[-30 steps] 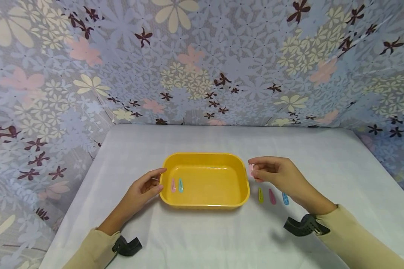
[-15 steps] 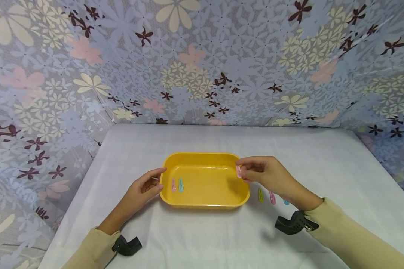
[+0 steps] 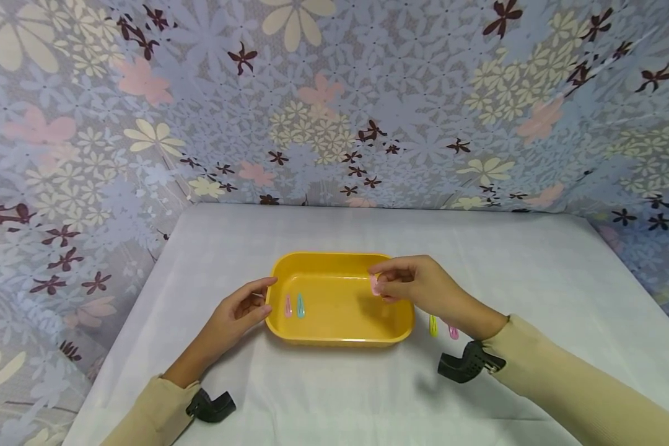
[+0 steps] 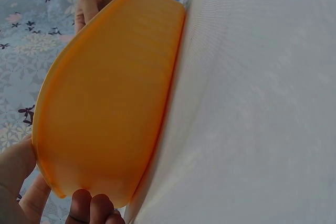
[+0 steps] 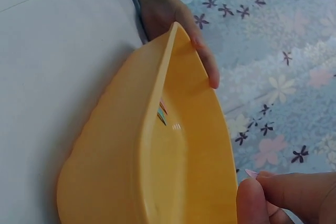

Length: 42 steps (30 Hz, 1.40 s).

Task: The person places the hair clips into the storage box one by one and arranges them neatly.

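A yellow tray [image 3: 340,339] sits on the white cloth. My left hand [image 3: 242,310] holds its left end, thumb and forefinger at the rim and the other fingers bent against the outer wall. Between thumb and fingers, my right hand [image 3: 418,286] pinches a pink snap hair clip [image 3: 375,285] above the tray's right part; only its tip [image 5: 251,173] shows in the right wrist view. On the tray's floor, at the left, a pink hair clip [image 3: 288,306] and a teal hair clip [image 3: 300,306] lie side by side.
Right of the tray, a yellow-green hair clip [image 3: 433,326] and a dark pink hair clip [image 3: 453,332] lie on the cloth [image 3: 323,396], the latter partly under the right wrist. A flowered fabric [image 3: 334,124] rises behind and at the sides.
My right hand has moved left with the pink hair clip, from beside the tray to over it. The blue hair clip has become hidden behind the right arm. My left hand stays put.
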Tool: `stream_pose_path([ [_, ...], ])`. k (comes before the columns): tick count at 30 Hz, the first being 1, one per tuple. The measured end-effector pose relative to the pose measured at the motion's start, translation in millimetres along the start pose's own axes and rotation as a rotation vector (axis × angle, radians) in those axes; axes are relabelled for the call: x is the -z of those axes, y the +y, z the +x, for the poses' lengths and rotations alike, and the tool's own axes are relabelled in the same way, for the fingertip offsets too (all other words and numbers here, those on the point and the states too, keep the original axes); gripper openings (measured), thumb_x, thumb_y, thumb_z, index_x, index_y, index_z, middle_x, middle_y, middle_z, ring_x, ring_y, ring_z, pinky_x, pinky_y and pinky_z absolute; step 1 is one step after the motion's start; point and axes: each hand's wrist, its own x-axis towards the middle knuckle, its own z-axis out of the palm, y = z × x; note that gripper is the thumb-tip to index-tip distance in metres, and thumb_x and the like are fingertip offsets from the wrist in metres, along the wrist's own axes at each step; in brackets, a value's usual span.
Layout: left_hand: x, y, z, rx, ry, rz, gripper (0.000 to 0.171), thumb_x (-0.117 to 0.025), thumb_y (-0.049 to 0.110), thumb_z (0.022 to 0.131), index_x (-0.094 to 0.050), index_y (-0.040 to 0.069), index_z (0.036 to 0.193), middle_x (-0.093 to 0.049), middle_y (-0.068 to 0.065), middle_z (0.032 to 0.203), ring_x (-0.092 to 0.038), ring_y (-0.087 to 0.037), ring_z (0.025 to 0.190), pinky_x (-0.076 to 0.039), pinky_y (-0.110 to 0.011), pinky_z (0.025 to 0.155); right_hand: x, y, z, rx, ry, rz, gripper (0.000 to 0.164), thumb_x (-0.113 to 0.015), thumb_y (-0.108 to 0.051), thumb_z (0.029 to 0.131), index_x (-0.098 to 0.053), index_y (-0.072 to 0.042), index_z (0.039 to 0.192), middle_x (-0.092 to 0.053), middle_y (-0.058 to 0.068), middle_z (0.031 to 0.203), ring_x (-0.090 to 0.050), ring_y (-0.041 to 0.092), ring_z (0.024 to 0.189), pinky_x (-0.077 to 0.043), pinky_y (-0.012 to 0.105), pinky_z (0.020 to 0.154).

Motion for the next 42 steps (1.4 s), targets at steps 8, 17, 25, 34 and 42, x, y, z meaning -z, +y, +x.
stream_pose_path([
  [8,-0.2,-0.1,0.8,0.003,-0.002,0.001,0.047,-0.069,0.014,0.099,-0.056,0.016,0.145,-0.057,-0.012,0.118,-0.057,-0.023,0.101,-0.052,-0.021,0.085,-10,1,8,-0.046,-0.018,0.032,0.042,-0.077,-0.008,0.091,-0.066,0.004,0.130,-0.071,0.015,0.103,-0.069,0.042,0.103,-0.058,0.044,0.088],
  [17,0.6,0.3,0.3,0.000,0.001,0.006,0.048,-0.069,0.014,0.099,-0.056,0.015,0.145,-0.057,-0.012,0.119,-0.057,-0.024,0.100,-0.051,-0.020,0.084,-29,1,20,-0.065,-0.064,0.054,0.038,-0.076,-0.003,0.090,-0.066,0.010,0.125,-0.074,0.015,0.098,-0.072,0.040,0.093,-0.060,0.045,0.083],
  [25,1.0,0.7,0.4,0.001,-0.004,-0.002,0.048,-0.069,0.014,0.099,-0.056,0.014,0.145,-0.056,-0.013,0.119,-0.057,-0.023,0.099,-0.051,-0.020,0.085,-50,-7,31,-0.102,-0.080,0.026,0.032,-0.077,-0.001,0.089,-0.070,0.008,0.119,-0.074,0.012,0.088,-0.073,0.033,0.083,-0.061,0.043,0.078],
  [34,2.1,0.7,-0.4,0.002,0.014,0.015,0.048,-0.069,0.012,0.099,-0.056,0.014,0.145,-0.057,-0.013,0.119,-0.058,-0.023,0.099,-0.051,-0.020,0.084,-69,-11,51,-0.129,-0.109,-0.066,0.029,-0.078,-0.006,0.089,-0.073,0.002,0.116,-0.073,0.008,0.086,-0.070,0.021,0.077,-0.061,0.034,0.075],
  [42,-0.1,0.9,0.5,0.023,0.005,0.007,0.048,-0.068,0.011,0.099,-0.056,0.016,0.146,-0.057,-0.013,0.124,-0.057,-0.025,0.102,-0.051,-0.020,0.088,-82,-7,61,-0.142,-0.116,-0.114,0.025,-0.079,-0.004,0.088,-0.075,0.000,0.112,-0.073,0.006,0.082,-0.069,0.017,0.071,-0.060,0.030,0.070],
])
